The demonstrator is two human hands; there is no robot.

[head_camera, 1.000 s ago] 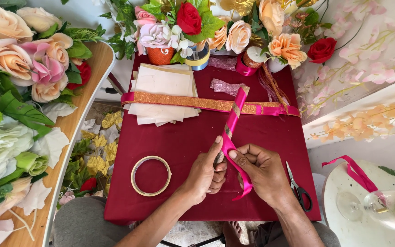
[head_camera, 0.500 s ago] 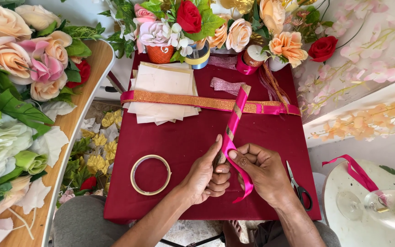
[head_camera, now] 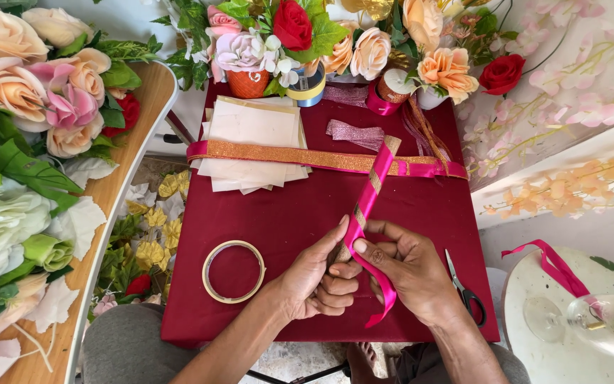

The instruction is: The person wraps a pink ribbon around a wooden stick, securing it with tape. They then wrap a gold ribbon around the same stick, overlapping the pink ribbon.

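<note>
My left hand (head_camera: 314, 281) and right hand (head_camera: 410, 274) both pinched the pink ribbon (head_camera: 365, 213) around a stick; orange pot (head_camera: 248, 82) held flowers.

Before you: cream paper sheets (head_camera: 254, 142) on maroon cloth (head_camera: 286, 220), tape ring (head_camera: 234, 271) (lying flat), scissors (head_camera: 465, 288), orange glitter ribbon (head_camera: 300, 156), artificial roses (head_camera: 51, 92).

Bright, even daylight, perhaps from the upper right, where the pale wall (head_camera: 591, 142) looks washed out. Shadows are soft and short beneath the hands (head_camera: 364, 277). The satin ribbon (head_camera: 367, 213) shows mild glare. Focus is sharp centrally; edges bend slightly from the wide lens.
</note>
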